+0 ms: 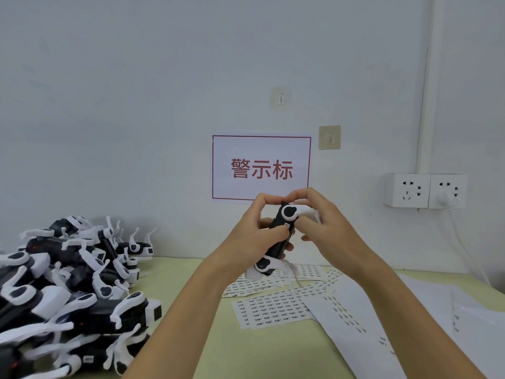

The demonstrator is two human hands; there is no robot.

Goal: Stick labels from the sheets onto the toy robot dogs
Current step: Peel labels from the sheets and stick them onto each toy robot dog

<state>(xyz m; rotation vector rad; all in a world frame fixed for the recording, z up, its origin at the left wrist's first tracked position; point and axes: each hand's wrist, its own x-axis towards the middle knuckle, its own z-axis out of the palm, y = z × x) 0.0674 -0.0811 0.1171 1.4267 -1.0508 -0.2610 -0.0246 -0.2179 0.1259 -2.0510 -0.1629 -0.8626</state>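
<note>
Toy dog in hand (282,236): black body with white legs, being held upright in the air above the label sheets, in front of the wall sign.
Left hand (252,231): gripping the dog's body from the left, fingers curling round its back, thumb lying on the front.
Right hand (321,220): pinching the dog's upper end, fingertips pressing on a small white label (287,225) on the black body.
Label sheets (276,307): lying overlapped on the yellow-green table (246,348), just under the hands.
Backing paper (382,318): lying to the right, mostly stripped.
Pile of toy dogs (68,291): sitting heaped at the left, well apart from the sheets.
Wall sign (261,167): hanging behind, red characters.
Sockets (425,190): sitting on the wall at right, one plug in.
</note>
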